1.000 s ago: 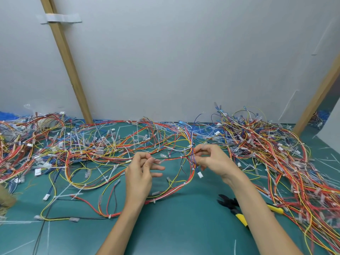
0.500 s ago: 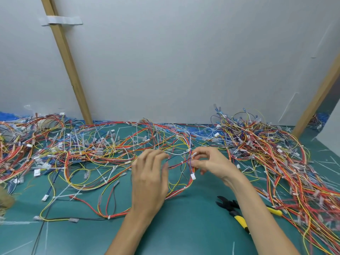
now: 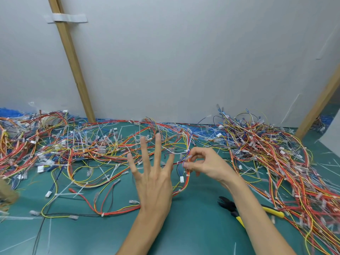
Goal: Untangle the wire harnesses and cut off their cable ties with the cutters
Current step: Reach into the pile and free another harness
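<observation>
Head view: your left hand is spread, fingers straight, holding nothing.
Right hand: pinches thin wires of the harness hanging between your hands.
Cutters: untouched on the mat, just beside your right forearm.
Progress: loose ties lie left of your left hand. Tangled piles flank both hands, so I judge that most work remains.

Grey wall (wooden battens), green tabletop.

Green desk. Yellow-handled cutters lie flat on it. Tangled red, yellow and blue wire harnesses sprawl left of and beyond the cutters, with a denser heap just right of them. Loose white cable ties lie well left of the cutters.
</observation>
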Demonstrator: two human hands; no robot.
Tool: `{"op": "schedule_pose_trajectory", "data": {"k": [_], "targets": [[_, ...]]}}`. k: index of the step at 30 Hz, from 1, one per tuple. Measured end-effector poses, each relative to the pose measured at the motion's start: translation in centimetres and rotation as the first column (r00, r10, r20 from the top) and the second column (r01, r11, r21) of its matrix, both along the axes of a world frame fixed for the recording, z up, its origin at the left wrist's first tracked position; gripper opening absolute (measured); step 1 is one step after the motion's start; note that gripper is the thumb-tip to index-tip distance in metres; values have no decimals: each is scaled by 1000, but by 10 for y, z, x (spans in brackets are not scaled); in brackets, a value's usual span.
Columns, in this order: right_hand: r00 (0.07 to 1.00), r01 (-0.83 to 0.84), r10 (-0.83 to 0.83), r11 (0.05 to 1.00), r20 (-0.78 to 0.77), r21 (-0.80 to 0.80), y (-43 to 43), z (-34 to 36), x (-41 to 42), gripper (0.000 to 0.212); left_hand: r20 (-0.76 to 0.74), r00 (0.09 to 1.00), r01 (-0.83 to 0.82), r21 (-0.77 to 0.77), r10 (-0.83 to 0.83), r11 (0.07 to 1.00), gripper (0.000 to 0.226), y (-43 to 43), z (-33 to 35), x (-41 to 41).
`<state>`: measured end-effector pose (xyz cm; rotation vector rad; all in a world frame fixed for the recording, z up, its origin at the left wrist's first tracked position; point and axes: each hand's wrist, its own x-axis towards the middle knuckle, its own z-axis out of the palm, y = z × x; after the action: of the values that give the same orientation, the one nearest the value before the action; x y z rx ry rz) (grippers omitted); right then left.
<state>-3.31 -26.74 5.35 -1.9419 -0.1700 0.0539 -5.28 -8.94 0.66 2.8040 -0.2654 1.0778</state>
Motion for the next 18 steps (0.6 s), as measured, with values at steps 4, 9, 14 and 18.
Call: {"op": "schedule_pose_trajectory", "data": {"k": [4,9,14,18], "targets": [[1000,-23,24,1000,-15,7,-2,2,-1,18,92,971,229,-83,-221,970,15,-2,1,2],[997,-62,64,997,-40,53,-3,8,-4,17,114,912,406,-407,-395,818,9,3,-1,4],[993,-15,25,996,-115,89,4,13,-8,34,176,913,403,-236,-369,884,9,6,-2,8],[995,101,-102,992,-16,-72,13,10,-6,31,192,918,374,-127,-347,919,6,2,-5,10]]}}
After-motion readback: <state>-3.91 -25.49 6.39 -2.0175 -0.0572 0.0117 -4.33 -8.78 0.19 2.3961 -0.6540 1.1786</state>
